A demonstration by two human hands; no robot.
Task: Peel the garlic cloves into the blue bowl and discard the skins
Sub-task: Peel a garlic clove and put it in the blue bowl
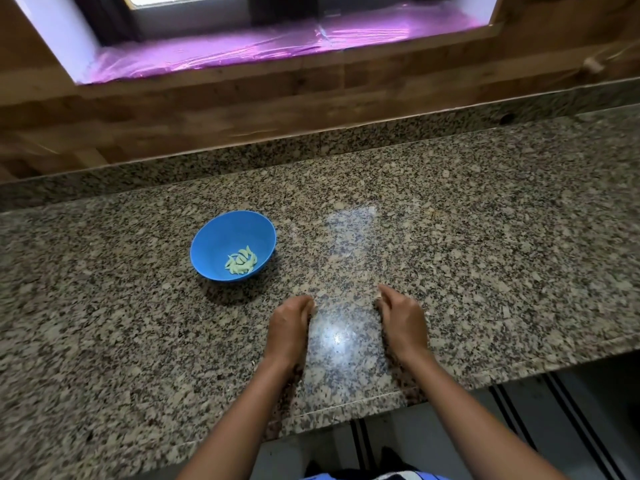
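The bowl (pixel 214 242) holds a small heap of peeled cloves (pixel 241 261) at its bottom. It stands on the counter (pixel 485 237), ahead and left of both hands. The left hand (pixel 289 327) and right hand (pixel 401 323) rest on edge, palms facing, apart. Whether their fingers grip anything cannot be told.

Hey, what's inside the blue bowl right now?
The blue bowl holds a small pile of pale peeled garlic cloves at its bottom, and the rest of its inside shows bare blue. Anything beneath the pile is covered and cannot be seen.
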